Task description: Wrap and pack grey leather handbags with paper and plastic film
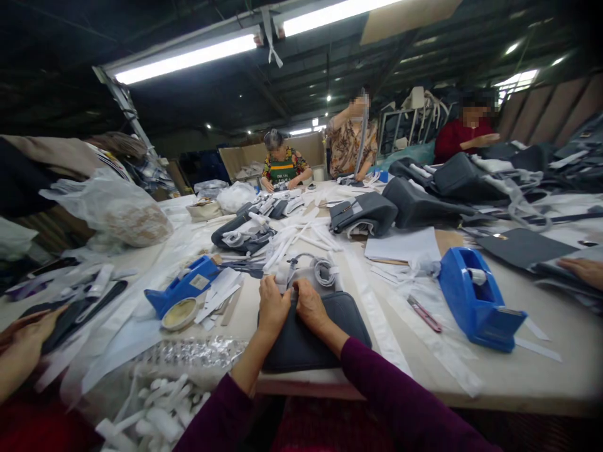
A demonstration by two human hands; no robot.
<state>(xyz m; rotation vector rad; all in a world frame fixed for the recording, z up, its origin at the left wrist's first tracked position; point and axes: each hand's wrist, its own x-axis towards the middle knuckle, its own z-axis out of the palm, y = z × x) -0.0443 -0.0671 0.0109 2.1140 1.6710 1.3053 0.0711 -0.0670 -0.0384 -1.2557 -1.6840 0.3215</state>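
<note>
A flat dark grey bag [330,326] lies at the table's front edge, directly under my hands. My left hand [274,304] is closed at its upper edge, fingers bent and pressed together. Close beside it, my right hand [311,306] is closed too, thumb and fingers pinched near the same spot. What the fingertips hold is too small and covered to make out. Just beyond them a thin pale strap [325,271] lies coiled, partly wrapped, with one loop running toward my fingers.
Blue tape dispensers stand left [188,285] and right [475,295], with a tape roll [179,314] and a pink cutter [424,314] nearby. Grey bags [365,213] and white strips pile beyond. Co-workers' hands reach in at left [28,345] and right [586,270]; several people work opposite.
</note>
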